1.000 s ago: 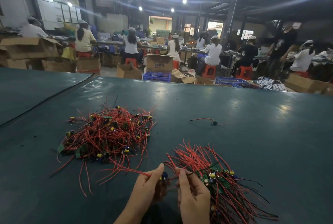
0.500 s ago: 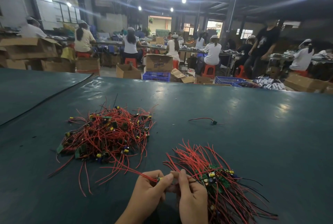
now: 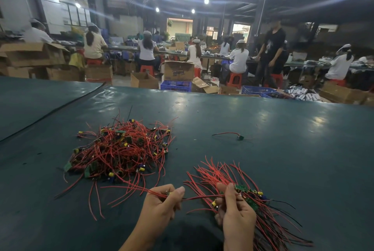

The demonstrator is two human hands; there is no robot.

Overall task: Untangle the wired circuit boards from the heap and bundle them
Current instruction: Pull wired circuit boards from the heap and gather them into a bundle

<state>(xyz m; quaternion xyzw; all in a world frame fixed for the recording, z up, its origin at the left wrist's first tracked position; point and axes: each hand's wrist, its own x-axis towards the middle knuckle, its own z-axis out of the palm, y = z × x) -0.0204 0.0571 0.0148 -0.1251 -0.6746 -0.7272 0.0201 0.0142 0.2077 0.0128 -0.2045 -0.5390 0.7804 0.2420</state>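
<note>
Wires, red ones, lie in a tangled heap (image 3: 121, 149) on the green table (image 3: 293, 159), with small boards knotted among them. The left hand (image 3: 162, 204), near the heap's front edge, pinches one wired board between thumb and curled fingers. Its leads trail back toward the heap, and one red wire (image 3: 202, 197) runs across to the right hand (image 3: 236, 220). That hand grips the sorted bundle (image 3: 222, 176), boards together and wires fanned out. I'd say a board is being drawn free to join it. Next its leads need pulling clear without dragging others, then laying alongside the rest. A lone wired board (image 3: 238, 137) lies well apart.
</note>
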